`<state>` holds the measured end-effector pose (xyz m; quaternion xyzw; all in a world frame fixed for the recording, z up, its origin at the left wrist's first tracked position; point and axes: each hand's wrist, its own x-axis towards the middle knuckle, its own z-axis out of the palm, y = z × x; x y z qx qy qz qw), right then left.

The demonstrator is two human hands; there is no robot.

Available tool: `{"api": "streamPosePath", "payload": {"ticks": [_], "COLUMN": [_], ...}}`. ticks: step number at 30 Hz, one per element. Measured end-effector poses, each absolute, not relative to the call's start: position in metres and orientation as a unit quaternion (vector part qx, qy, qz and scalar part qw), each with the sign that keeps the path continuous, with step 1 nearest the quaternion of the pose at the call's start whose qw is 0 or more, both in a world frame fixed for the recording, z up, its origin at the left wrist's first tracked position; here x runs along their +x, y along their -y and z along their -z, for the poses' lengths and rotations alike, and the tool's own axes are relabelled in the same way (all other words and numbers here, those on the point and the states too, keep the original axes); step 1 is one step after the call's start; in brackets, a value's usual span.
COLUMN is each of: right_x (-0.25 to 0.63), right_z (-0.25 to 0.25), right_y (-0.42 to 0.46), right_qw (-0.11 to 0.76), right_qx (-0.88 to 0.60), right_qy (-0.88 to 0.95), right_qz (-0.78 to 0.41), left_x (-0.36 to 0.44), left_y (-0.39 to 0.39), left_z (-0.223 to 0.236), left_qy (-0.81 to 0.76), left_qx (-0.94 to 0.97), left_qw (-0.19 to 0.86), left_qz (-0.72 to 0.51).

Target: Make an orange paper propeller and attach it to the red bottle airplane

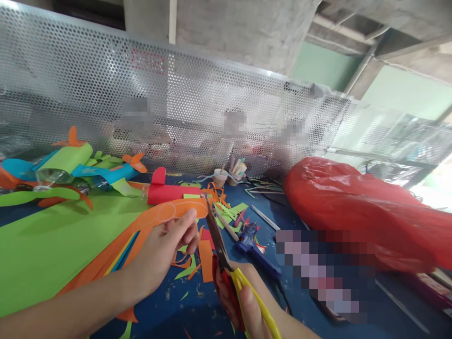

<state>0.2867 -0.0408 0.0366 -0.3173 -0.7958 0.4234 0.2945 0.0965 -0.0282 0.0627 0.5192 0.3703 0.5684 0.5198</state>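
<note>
My left hand (169,249) pinches an orange paper strip (151,213) between thumb and fingers. Pale outlines of rounded shapes are drawn on the strip. My right hand (247,292) is closed around the handles of a pair of scissors (219,240), one handle yellow, the other red. The blades point up and away, beside the strip's rounded right end; whether they touch it I cannot tell. Behind the strip lies a red paper-covered tube (169,193) with a red fin. Under my left arm spread large green paper sheets (88,235) and coloured strips.
A blue glue gun (257,249) lies right of the scissors. Paper scraps (226,212) litter the blue table (190,310). Paper-covered bottle models (116,172) sit at left, cups (221,177) behind, a red plastic bag (353,212) at right. Perforated metal panels (212,99) line the back.
</note>
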Motion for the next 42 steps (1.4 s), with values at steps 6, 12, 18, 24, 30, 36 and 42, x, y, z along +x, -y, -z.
{"api": "streamPosePath", "payload": {"ticks": [6, 12, 18, 24, 30, 36, 42], "right_x": [0.282, 0.281, 0.282, 0.281, 0.28, 0.278, 0.278], "right_z": [-0.038, -0.039, -0.037, -0.04, -0.04, -0.039, -0.042], "right_y": [0.04, 0.039, 0.04, 0.042, 0.042, 0.042, 0.044], "right_qw": [0.307, 0.321, 0.323, 0.325, 0.333, 0.344, 0.348], "right_qx": [-0.252, -0.253, -0.27, -0.27, -0.267, -0.273, -0.282], "right_qy": [0.84, 0.863, 0.854, 0.852, 0.857, 0.849, 0.841], "right_qz": [-0.369, -0.297, -0.306, -0.308, -0.29, -0.295, -0.304], "left_x": [0.1, 0.102, 0.105, 0.107, 0.108, 0.111, 0.111], "left_y": [0.031, 0.035, 0.038, 0.041, 0.041, 0.045, 0.044], "left_z": [-0.06, -0.057, -0.057, -0.056, -0.053, -0.057, -0.053], "left_qy": [-0.427, -0.479, -0.484, -0.492, -0.495, -0.51, -0.505], "left_qx": [0.538, 0.535, 0.509, 0.492, 0.494, 0.481, 0.481], "left_qw": [0.463, 0.461, 0.482, 0.485, 0.481, 0.471, 0.472], "left_qz": [-0.56, -0.521, -0.524, -0.529, -0.529, -0.536, -0.54]}}
